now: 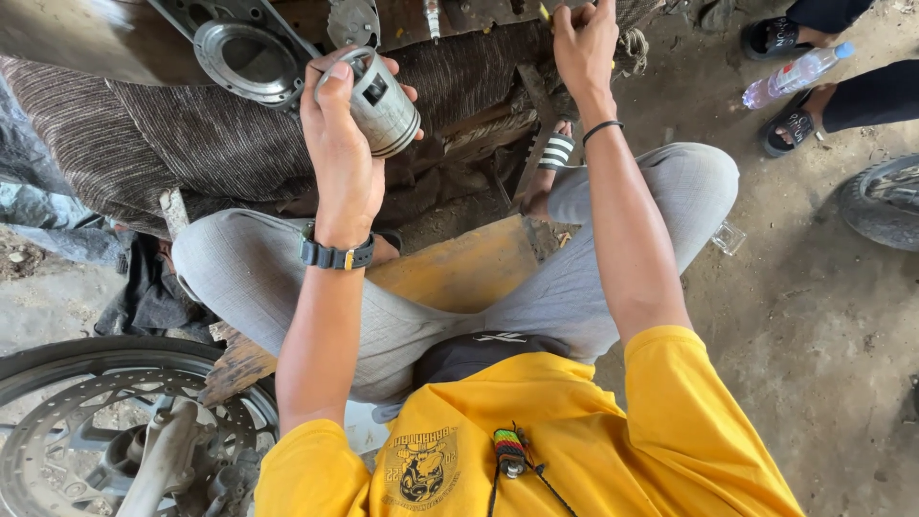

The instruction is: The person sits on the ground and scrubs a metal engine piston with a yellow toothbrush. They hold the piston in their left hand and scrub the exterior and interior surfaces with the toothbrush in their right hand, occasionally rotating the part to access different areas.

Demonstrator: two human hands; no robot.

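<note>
Piston, long axis tilted, crown toward lower right, gripped by left hand; right hand pinches a yellow-handled tool.

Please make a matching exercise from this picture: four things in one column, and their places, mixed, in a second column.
Things:
1. piston
2. bottle
3. wheel
4. watch

Places:
A. bottom left corner, beside the person's knee
B. on the left wrist
C. in the left hand, held up
D. on the ground, top right, near sandalled feet

Pairs: 1-C, 2-D, 3-A, 4-B
</note>
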